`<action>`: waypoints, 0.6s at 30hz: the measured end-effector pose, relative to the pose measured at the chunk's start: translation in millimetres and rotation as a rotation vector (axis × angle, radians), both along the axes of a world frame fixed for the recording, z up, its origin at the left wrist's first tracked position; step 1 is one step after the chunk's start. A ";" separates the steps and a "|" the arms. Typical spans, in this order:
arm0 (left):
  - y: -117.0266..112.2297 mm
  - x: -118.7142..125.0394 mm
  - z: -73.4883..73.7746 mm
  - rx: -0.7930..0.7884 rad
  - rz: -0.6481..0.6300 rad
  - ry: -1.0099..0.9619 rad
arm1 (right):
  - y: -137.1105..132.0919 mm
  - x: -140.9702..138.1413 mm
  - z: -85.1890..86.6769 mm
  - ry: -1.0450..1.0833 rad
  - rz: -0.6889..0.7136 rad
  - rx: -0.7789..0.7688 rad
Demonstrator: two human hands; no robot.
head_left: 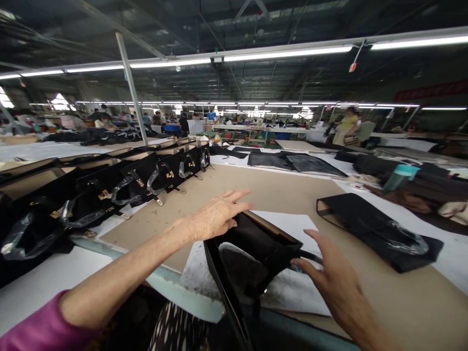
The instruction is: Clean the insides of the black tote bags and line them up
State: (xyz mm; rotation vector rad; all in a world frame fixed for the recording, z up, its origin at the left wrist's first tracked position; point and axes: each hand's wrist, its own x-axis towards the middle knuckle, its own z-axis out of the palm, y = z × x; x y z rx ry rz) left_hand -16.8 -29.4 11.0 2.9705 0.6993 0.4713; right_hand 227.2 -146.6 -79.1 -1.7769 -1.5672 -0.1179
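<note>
From the head camera I am watching my left hand (214, 217) resting flat and open on a black bag (252, 253) at the table (409, 302) edge; my right hand (334, 282), fingers spread, is touching its handle; finished bags (109, 192) are lining the left side, so this one looks mid-batch.

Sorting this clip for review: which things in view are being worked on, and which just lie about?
In hand: open black leather handbag, left hand on its rim, right hand at its handle.

Lying about: flat black bag, row of black handbags, teal cup.
</note>
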 end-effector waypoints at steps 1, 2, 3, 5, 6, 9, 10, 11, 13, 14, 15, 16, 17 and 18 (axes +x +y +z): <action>-0.6 2.5 1.3 -0.005 -0.042 0.012 | 4.4 -2.0 -1.4 0.012 0.046 -0.024; -0.7 5.3 2.2 -0.008 -0.073 0.022 | 8.4 -4.2 -2.2 0.039 0.080 -0.076; -0.4 8.2 2.6 -0.008 -0.093 0.027 | 11.8 -6.5 -2.2 0.069 0.100 -0.133; 2.3 14.2 2.1 -0.010 -0.110 0.035 | 16.5 -10.9 0.3 0.100 0.103 -0.200; 4.6 17.0 1.3 -0.015 -0.111 0.040 | 18.2 -12.7 2.4 0.099 0.094 -0.205; 12.7 23.6 -2.7 -0.054 -0.097 0.053 | 23.5 -15.1 8.6 0.089 0.093 -0.184; 15.3 25.0 -4.4 -0.073 -0.083 0.043 | 26.0 -14.7 9.9 0.093 0.094 -0.171; 17.6 26.0 -6.2 -0.094 -0.066 0.025 | 28.9 -14.0 10.7 0.098 0.092 -0.160; 21.4 27.4 -9.7 -0.137 -0.029 -0.021 | 35.6 -12.2 11.4 0.110 0.079 -0.147; 23.0 28.1 -11.3 -0.154 -0.010 -0.046 | 38.9 -11.6 11.5 0.112 0.071 -0.144; 24.3 28.7 -12.5 -0.167 0.009 -0.064 | 42.1 -11.4 11.5 0.109 0.065 -0.143; 25.6 29.4 -13.3 -0.173 0.024 -0.074 | 45.0 -11.5 11.5 0.100 0.061 -0.139; 26.8 30.2 -13.7 -0.175 0.039 -0.081 | 47.5 -11.8 11.4 0.087 0.063 -0.127; 27.9 31.0 -13.8 -0.171 0.052 -0.083 | 49.7 -12.2 11.1 0.075 0.072 -0.105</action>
